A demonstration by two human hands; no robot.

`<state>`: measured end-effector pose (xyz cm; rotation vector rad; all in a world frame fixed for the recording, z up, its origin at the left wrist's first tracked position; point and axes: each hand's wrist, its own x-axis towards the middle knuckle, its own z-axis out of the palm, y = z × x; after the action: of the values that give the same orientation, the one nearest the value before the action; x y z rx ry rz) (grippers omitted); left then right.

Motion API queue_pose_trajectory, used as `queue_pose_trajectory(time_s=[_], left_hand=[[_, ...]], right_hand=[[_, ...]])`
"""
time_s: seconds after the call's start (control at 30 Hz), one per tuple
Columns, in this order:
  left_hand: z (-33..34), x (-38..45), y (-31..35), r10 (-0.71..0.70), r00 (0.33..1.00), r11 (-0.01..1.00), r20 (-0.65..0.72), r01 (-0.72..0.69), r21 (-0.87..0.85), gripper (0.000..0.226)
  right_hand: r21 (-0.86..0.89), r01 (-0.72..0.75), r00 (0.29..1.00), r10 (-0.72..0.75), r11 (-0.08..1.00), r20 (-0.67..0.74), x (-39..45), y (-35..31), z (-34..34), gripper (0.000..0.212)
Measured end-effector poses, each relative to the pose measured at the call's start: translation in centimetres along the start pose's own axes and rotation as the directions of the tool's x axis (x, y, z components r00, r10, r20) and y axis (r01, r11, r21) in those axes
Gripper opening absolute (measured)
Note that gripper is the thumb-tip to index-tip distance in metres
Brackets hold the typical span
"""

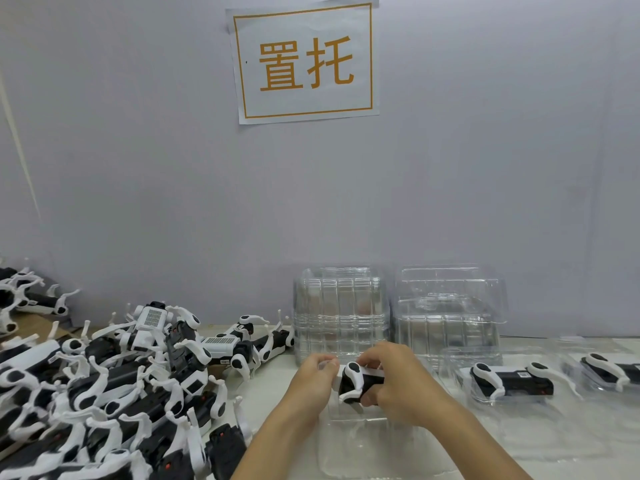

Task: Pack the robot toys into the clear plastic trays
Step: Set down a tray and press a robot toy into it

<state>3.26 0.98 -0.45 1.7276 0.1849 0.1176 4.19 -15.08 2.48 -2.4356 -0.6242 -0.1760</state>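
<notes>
Head view: nearest, an empty clear tray (360, 445) lies on the white worktop (519, 434) directly beneath the hands. Just above it, the left hand (313, 381) and the right hand (398, 386) together hold one black-and-white robot toy (356, 382); the left fingers (329, 363) pinch its near end, while the right fingers curl round the black body, the thumb underneath. The toy hangs over the tray, not yet seated. It looks like light, rigid moulded plastic, and its thin white legs seem the weak points, likely to snag or snap, so the solid black body is the sensible place to grip. The tray looks thin, flexible and slippery, and would probably buckle if pressed hard. To the left, a loose pile of robot toys (114, 386) sprawls over the worktop, legs tangled together. To the right, two packed trays (512, 379) each hold a toy lying on its side. Further back stand two stacks of empty trays (341, 313), close beside each other against the wall. Highest on the pale wall hangs a paper sign (304, 60) with orange characters.
</notes>
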Motion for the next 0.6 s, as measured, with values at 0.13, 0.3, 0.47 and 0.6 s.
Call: queue_pose_trajectory(time_s=[0.13,0.3,0.47,0.6], left_hand=[[0.07,-0.02,0.06,-0.012,1.0,0.999,-0.015,0.012,-0.046,0.011],[0.02,-0.15,0.1,-0.007,1.0,0.999,-0.02,0.006,-0.031,0.01],[0.13,-0.16,0.08,-0.003,1.0,0.999,-0.027,0.001,-0.041,0.011],[0.11,0.0,-0.06,0.0,0.999,0.999,-0.035,-0.002,-0.043,0.012]], right_hand=[[0.0,0.004,1.0,-0.004,1.0,-0.017,0.02,0.11,0.11,0.032],[-0.011,-0.002,1.0,0.002,1.0,-0.017,0.09,0.13,0.24,0.031],[-0.009,0.003,1.0,-0.004,1.0,-0.008,0.01,0.17,0.11,0.034],[-0.03,0.013,1.0,-0.013,0.999,0.013,0.0,0.05,-0.1,0.034]])
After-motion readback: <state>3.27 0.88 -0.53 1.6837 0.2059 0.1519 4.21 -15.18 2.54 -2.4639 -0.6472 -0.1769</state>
